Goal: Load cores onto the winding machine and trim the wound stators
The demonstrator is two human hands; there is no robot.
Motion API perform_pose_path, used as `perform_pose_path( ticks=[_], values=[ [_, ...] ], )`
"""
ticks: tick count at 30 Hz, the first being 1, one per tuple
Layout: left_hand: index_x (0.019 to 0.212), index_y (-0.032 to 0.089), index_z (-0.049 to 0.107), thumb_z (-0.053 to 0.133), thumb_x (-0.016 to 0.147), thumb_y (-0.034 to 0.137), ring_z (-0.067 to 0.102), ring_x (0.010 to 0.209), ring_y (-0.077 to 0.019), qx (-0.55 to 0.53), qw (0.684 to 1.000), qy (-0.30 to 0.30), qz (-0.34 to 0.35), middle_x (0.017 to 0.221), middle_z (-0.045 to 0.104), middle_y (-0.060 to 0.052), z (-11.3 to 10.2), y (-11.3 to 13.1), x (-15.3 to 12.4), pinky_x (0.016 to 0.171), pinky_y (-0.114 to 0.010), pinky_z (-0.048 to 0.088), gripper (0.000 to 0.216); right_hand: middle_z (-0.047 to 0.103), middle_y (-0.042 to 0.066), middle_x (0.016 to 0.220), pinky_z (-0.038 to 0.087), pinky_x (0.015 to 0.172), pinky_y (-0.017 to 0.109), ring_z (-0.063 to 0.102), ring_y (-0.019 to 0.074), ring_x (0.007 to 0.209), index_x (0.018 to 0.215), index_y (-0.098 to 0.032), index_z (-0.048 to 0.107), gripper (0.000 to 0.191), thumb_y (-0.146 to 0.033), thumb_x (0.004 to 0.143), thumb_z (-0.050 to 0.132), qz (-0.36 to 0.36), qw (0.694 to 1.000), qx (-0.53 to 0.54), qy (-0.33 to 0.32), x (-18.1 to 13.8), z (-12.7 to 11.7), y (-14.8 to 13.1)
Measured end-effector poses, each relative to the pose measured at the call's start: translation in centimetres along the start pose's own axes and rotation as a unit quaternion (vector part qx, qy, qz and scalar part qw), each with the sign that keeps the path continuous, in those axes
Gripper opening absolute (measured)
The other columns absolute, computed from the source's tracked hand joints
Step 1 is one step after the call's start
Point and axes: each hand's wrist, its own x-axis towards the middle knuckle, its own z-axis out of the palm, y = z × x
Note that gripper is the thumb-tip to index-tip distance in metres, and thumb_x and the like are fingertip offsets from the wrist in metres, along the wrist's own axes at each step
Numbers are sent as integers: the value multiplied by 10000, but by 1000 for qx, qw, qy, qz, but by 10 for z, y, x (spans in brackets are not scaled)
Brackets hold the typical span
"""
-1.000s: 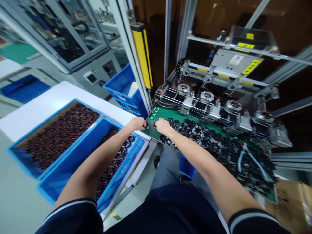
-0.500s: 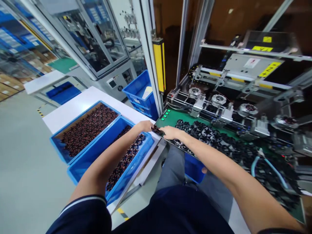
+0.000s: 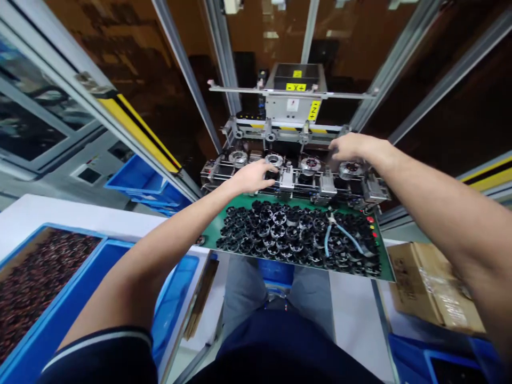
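Observation:
My left hand (image 3: 256, 176) is over the machine's front, thumb and forefinger apart, close to the second round metal fixture (image 3: 274, 160). I see nothing between its fingers. My right hand (image 3: 350, 146) hovers at the fourth fixture (image 3: 351, 169), its fingers bent down and smeared by motion; whether they hold anything is unclear. Between the hands is the third fixture (image 3: 310, 165), with a dark reddish part in it. The first fixture (image 3: 238, 158) lies to the left. In front, many black ring-shaped parts (image 3: 278, 232) cover the green bench top (image 3: 218, 221).
Blue-handled pliers (image 3: 328, 237) lie on the black parts. At left, a blue bin (image 3: 52, 282) holds many dark reddish parts. A cardboard box (image 3: 436, 288) is at right. Metal posts and a yellow bar (image 3: 140, 130) frame the machine. Red and yellow buttons (image 3: 372, 226) sit at right.
Both hands have left the dark part at the bench's left edge and moved to the fixtures, spreading apart. The view has swung right.

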Motion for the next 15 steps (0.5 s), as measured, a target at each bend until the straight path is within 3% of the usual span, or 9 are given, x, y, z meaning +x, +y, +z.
perform_pose_path(
  ticks=[3, 5, 7, 11, 15],
  values=[
    [1804, 236, 571, 768, 1099, 422, 687, 1577, -396, 39, 998, -40, -37, 1725, 598, -208, 12, 57, 90, 1405, -473, 526, 755, 883, 174, 1160, 659, 829, 339, 855, 240, 878, 1624, -59, 743, 548, -160, 1086, 718, 105, 990, 15, -97, -8, 24, 45],
    [1856, 274, 497, 757, 1112, 478, 686, 1592, -419, 54, 993, -74, -78, 1786, 547, -221, 23, 85, 138, 1394, -481, 541, 814, 879, 158, 1053, 669, 732, 316, 850, 245, 780, 1663, -67, 707, 567, -154, 1102, 715, 148, 977, 78, -135, -18, 43, 56],
    [1833, 268, 534, 700, 1133, 543, 716, 1558, -413, 65, 988, -102, -100, 1771, 590, -224, 36, 104, 175, 1352, -474, 583, 771, 872, 144, 987, 680, 680, 313, 849, 258, 750, 1662, -95, 712, 565, -151, 1101, 746, 162, 967, 121, -155, -24, 63, 60],
    [1708, 169, 676, 638, 1129, 626, 696, 1578, -443, 100, 978, -133, -126, 1691, 701, -258, 58, 116, 222, 1311, -498, 620, 738, 855, 112, 910, 691, 666, 303, 852, 251, 747, 1636, -108, 724, 504, -116, 1133, 704, 161, 954, 180, -179, -19, 95, 68],
    [1602, 82, 767, 650, 1108, 635, 676, 1598, -495, 128, 967, -171, -137, 1664, 726, -296, 74, 111, 248, 1325, -557, 616, 751, 839, 108, 836, 705, 705, 318, 850, 258, 750, 1583, -54, 737, 433, -128, 1158, 705, 157, 939, 222, -210, -6, 112, 77]
  ],
)
